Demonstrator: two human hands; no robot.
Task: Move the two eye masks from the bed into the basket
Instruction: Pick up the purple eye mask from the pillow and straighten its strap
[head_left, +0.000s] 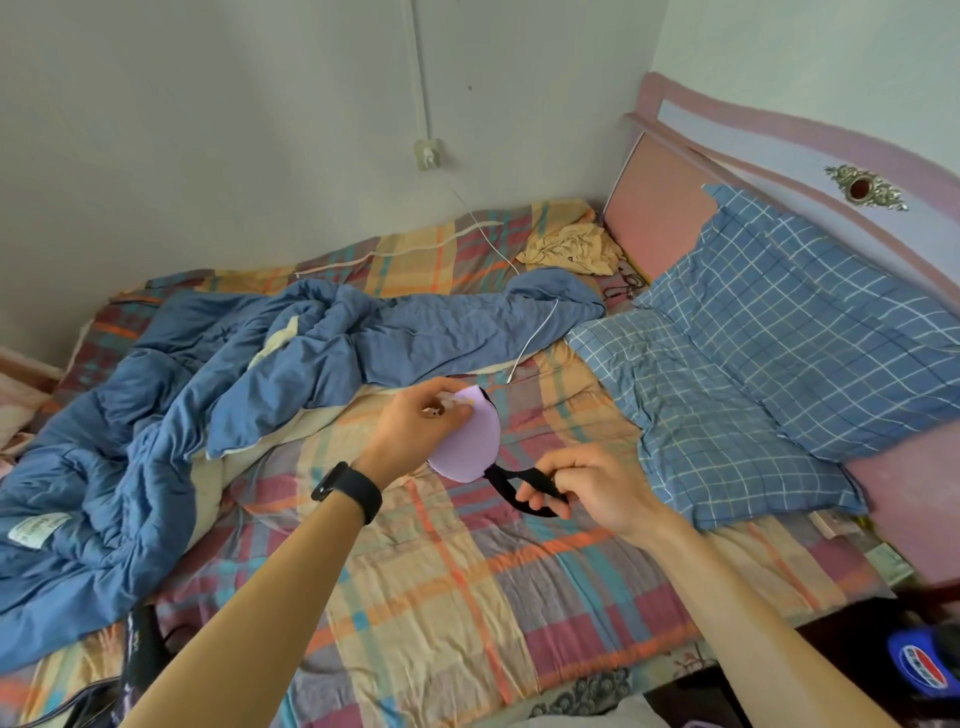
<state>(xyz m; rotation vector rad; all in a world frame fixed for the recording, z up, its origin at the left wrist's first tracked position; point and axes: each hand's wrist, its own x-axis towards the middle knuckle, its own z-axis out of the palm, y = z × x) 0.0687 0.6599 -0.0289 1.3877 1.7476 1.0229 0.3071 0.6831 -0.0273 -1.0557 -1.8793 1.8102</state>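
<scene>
A pale purple eye mask (470, 441) with a black strap (524, 486) is held above the plaid bed sheet (467, 597). My left hand (421, 426) grips the mask's upper left edge, and it wears a black wristband. My right hand (587, 491) pinches the black strap at the mask's lower right. A small patterned piece shows between my left fingers; whether it belongs to a second mask I cannot tell. No basket is in view.
A rumpled blue quilt (208, 395) covers the bed's left half. Two blue checked pillows (779, 353) lean on the pink headboard (660, 223). A white cable (535, 338) runs from a wall socket (428, 153). Yellow cloth (571, 249) lies at the far corner. Dark objects (919, 665) sit at lower right.
</scene>
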